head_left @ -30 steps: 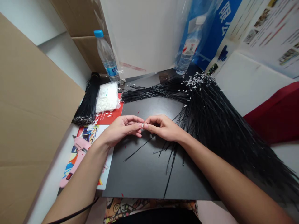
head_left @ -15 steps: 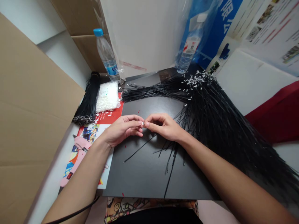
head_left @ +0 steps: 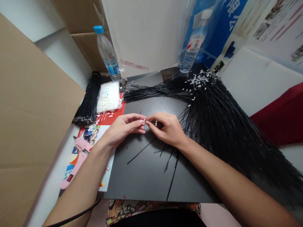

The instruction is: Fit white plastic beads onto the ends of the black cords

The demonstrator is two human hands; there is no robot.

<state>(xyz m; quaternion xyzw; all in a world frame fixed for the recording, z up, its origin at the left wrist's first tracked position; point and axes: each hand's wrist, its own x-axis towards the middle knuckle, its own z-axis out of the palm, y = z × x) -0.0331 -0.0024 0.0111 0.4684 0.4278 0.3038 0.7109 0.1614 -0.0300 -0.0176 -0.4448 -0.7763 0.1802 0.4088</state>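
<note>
**A fine pinch above the black board**

In the head view, the right hand has drawn back slightly from the left hand. A thin black wire now shows, pinched between its thumb and fingers, with a white band on it. The left thumb and forefinger are pressed on a tiny white piece near the wire's end, other fingers loosely curled. Both forearms angle inward from the lower corners. A large fanned bundle of black wires lies to the right; a smaller bundle and a bag of white pieces lie left.
</note>
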